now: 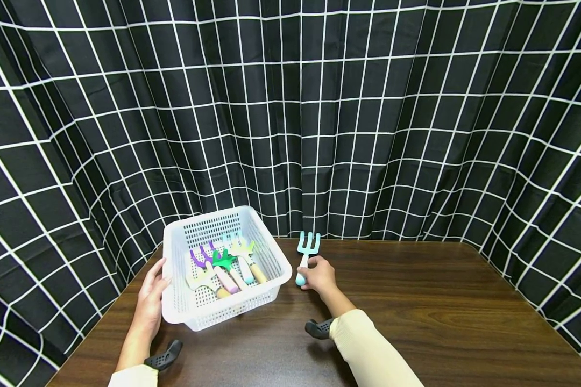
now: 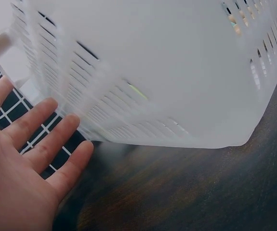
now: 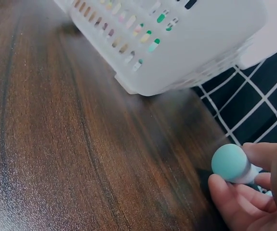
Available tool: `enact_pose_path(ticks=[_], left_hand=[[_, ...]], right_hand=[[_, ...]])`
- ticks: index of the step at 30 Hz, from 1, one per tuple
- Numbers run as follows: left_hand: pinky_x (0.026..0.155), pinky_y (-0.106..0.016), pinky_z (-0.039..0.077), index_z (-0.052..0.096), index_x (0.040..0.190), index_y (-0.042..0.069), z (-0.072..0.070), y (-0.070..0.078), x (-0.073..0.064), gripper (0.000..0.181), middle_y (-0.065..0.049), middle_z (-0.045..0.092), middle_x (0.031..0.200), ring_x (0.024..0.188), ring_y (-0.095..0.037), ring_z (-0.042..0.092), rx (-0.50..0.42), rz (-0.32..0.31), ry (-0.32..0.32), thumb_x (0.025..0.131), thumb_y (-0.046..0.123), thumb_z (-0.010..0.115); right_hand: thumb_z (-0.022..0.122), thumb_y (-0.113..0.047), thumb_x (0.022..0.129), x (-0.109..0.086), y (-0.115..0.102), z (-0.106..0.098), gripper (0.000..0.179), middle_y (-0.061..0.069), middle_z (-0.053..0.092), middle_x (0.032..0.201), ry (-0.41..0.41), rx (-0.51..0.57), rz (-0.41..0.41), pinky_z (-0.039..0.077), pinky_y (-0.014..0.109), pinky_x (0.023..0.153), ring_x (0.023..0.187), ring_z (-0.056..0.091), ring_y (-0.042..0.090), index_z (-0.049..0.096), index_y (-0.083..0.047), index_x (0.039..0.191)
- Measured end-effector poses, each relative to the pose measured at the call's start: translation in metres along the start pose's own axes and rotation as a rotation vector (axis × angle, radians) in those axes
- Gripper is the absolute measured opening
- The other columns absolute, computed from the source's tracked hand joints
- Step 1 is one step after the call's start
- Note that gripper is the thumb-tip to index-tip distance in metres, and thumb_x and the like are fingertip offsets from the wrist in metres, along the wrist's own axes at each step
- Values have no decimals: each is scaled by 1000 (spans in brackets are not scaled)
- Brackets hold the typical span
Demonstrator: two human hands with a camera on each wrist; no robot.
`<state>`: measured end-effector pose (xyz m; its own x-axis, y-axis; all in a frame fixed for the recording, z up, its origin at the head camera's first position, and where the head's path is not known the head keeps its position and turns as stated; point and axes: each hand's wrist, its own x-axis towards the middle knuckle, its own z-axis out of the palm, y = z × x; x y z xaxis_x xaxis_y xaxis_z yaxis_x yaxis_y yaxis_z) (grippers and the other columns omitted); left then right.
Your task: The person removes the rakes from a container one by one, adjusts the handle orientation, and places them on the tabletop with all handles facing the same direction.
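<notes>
My right hand [image 1: 319, 275] pinches the white handle of a small light-blue garden fork [image 1: 309, 244], to the right of the basket. Its tines point toward the curtain, and the round blue handle end [image 3: 230, 162] shows between thumb and fingers in the right wrist view. A white plastic basket [image 1: 277, 250] stands on the left, tilted in the head view. Along its left wall lies my left hand [image 1: 151, 293], with fingers spread and fairly straight in the left wrist view. Inside the basket are several small garden tools, among them a purple fork [image 1: 202, 258] and a green rake [image 1: 224, 260].
A brown wooden table [image 1: 416, 301] lies under everything. Behind it and at both sides hangs a black curtain [image 1: 368, 134] with a white grid. Each wrist wears a black band, the left one [image 1: 163, 356] close to the front of the basket.
</notes>
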<state>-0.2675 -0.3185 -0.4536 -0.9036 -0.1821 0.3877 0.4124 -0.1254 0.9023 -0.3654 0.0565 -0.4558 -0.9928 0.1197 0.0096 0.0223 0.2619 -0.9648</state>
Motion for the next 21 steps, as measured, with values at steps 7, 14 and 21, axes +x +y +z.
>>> enact_pose_path(ticks=[7,14,21], left_hand=[[69,-21,52,30,147,8,0,1,-1,47,0,60,115,90,-9,65,-13,-7,-6,103,11,45],[70,-21,52,29,147,8,1,3,-2,47,2,60,114,90,-8,65,0,-17,6,103,12,45],[69,-21,52,30,147,8,1,2,-1,46,3,62,113,89,-8,65,-18,-16,1,103,11,44]], right_hand=[[73,0,82,0,-1,0,37,15,60,71,-19,23,1,53,30,47,46,59,12,56,7,113],[69,5,84,-3,-3,-2,35,18,65,73,-50,35,-28,56,32,54,55,67,20,56,10,116],[68,4,85,-7,-4,-6,33,21,66,75,-72,27,-34,56,33,56,59,68,24,58,9,115]])
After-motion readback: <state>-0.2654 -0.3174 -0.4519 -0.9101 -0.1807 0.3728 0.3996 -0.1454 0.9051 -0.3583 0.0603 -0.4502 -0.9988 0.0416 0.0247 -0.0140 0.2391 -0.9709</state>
